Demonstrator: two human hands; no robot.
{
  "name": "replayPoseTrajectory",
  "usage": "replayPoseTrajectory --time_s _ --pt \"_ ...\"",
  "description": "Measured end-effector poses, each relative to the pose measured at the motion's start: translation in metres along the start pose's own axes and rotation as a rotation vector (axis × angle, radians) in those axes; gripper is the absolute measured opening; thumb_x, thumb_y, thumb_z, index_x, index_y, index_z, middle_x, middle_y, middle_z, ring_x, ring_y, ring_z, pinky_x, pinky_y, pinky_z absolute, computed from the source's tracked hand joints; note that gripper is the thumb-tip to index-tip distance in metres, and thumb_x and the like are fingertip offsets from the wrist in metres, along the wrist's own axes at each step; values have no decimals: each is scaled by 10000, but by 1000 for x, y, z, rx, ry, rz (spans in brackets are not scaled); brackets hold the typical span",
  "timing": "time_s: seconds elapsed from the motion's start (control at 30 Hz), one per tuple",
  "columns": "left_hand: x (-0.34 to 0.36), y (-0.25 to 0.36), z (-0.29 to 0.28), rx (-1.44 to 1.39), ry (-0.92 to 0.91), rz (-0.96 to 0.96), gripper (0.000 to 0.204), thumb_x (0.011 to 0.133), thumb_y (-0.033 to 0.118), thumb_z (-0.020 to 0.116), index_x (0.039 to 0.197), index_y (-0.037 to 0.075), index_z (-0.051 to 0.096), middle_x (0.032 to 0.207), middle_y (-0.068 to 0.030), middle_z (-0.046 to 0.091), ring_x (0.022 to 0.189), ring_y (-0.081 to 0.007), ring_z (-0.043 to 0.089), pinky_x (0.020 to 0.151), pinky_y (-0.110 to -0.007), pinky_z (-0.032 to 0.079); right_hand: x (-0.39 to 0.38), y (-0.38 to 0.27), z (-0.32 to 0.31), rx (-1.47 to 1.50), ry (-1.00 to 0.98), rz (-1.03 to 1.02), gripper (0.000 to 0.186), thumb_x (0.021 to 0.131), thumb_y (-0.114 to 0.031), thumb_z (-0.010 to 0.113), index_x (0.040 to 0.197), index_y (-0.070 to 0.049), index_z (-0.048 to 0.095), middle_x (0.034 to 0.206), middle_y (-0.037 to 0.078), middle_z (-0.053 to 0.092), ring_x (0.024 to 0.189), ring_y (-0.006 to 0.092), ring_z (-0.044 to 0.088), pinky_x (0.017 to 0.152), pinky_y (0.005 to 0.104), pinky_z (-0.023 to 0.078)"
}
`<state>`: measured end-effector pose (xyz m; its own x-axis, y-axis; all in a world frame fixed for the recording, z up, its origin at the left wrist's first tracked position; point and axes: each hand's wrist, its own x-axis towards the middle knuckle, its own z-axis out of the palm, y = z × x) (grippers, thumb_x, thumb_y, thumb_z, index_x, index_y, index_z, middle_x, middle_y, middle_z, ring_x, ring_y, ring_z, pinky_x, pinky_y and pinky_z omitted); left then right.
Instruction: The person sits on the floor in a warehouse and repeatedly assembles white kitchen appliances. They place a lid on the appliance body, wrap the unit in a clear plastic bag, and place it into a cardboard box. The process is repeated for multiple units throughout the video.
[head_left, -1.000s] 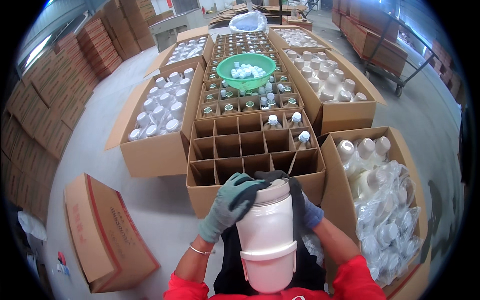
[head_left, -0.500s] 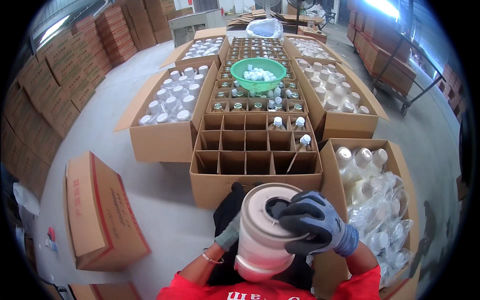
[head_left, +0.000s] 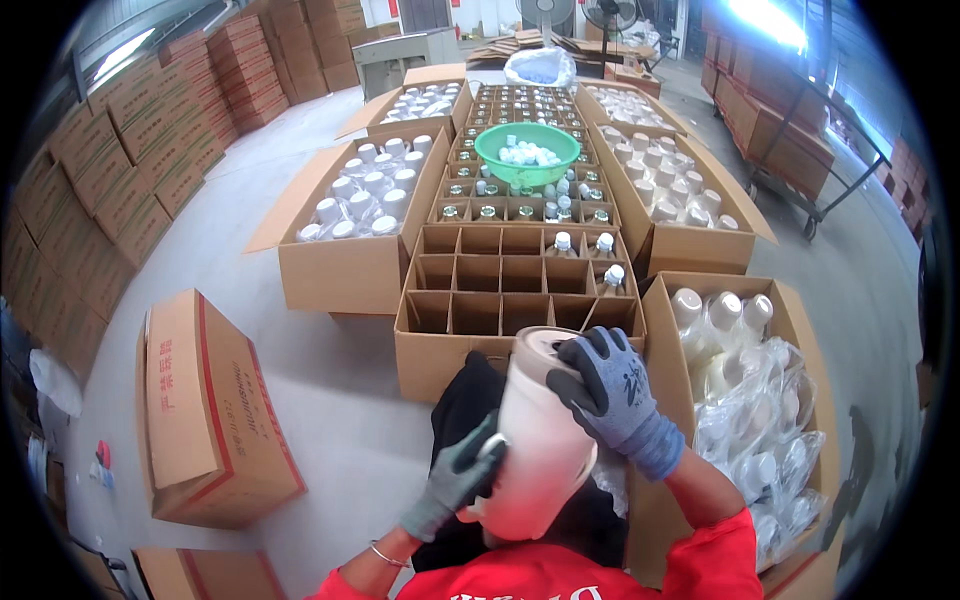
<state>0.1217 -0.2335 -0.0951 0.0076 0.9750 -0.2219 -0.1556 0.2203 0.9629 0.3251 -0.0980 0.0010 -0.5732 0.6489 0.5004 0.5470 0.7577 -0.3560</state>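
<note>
A large pale pinkish-beige barrel-shaped container point(head_left: 545, 440) stands tilted in front of my body, above my lap. My right hand point(head_left: 612, 385), in a blue-grey glove with dark fingers, grips its upper rim, the fingers bent over the top beside the dark opening. Beside the container's left wall is my left hand point(head_left: 455, 480), in a grey-green glove, its fingers bent around a small white piece point(head_left: 492, 446) that looks like a cap. Beyond them sits a divided carton point(head_left: 450, 362) with 3 white-capped bottles point(head_left: 612, 278) in its right cells; a thin stick leans by the nearest one.
A green bowl point(head_left: 490, 160) of white caps rests on bottle-filled divided cartons. Open cartons of white-wrapped cups or bottles flank them at left point(head_left: 340, 280) and right point(head_left: 690, 250); another point(head_left: 800, 310) stands at my right. A closed-looking carton point(head_left: 190, 420) lies on the left floor.
My left hand has come out from behind the container to its left side, showing the small white piece. The container has tipped and its top has moved away from me; my right hand has stayed on it.
</note>
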Motion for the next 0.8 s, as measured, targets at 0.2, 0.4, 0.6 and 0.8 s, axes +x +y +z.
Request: replayPoseTrajectory --time_s 0.2,0.4,0.6,0.8 --pt "-9 -4 95 697 -242 660 662 872 236 708 1458 111 426 1039 -155 668 899 -269 643 892 -378 490 -7 71 23 -132 -72 63 318 871 -312 652 987 -28 568 918 178 590 874 388 552 783 481 461" --pt "-5 12 13 -451 -254 -25 456 985 277 559 1352 7 535 825 -17 616 664 -101 589 644 -250 533 -13 84 -12 970 -257 313 429 921 -274 674 1260 -25 592 1166 63 628 1147 172 561 1018 329 425" --pt "3 -7 71 186 -51 516 518 887 62 593 1392 2 496 1043 -93 696 782 -115 622 708 -294 504 44 44 33 27 -156 146 368 891 -367 650 1023 -24 651 946 178 630 903 362 580 824 432 468" --pt "-14 4 27 -150 -126 259 563 895 1 568 1444 24 444 768 5 591 673 -78 550 635 -231 487 46 50 11 720 -420 181 400 906 -298 663 1181 -12 617 1159 140 628 1090 269 592 938 370 457"
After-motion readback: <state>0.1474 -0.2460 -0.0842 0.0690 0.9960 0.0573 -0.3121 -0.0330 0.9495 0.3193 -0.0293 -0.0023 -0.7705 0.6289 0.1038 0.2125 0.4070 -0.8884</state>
